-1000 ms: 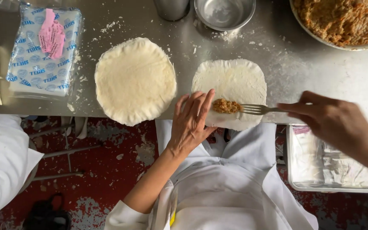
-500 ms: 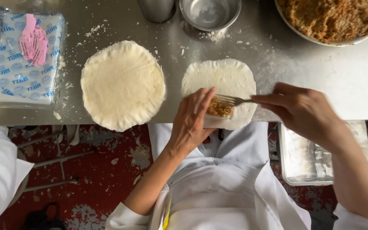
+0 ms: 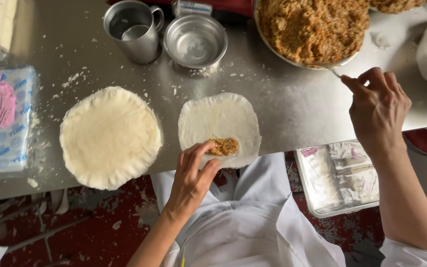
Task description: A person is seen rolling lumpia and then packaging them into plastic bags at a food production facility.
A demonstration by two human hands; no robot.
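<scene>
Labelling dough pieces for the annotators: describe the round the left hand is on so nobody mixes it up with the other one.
On the steel table, below the small empty round metal bowl, a thin pale flat dough round lies at the near edge. The left hand presses its fingers on that edge. Unlike the bigger, thicker bare dough stack to its left, it carries a small brown lump of filling.

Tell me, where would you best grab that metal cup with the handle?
By the loop handle of the metal cup, coming from its right side. It stands upright with the handle jutting toward the small steel bowl; the gap is narrow, so gripping the rim from above may be easier.
</scene>
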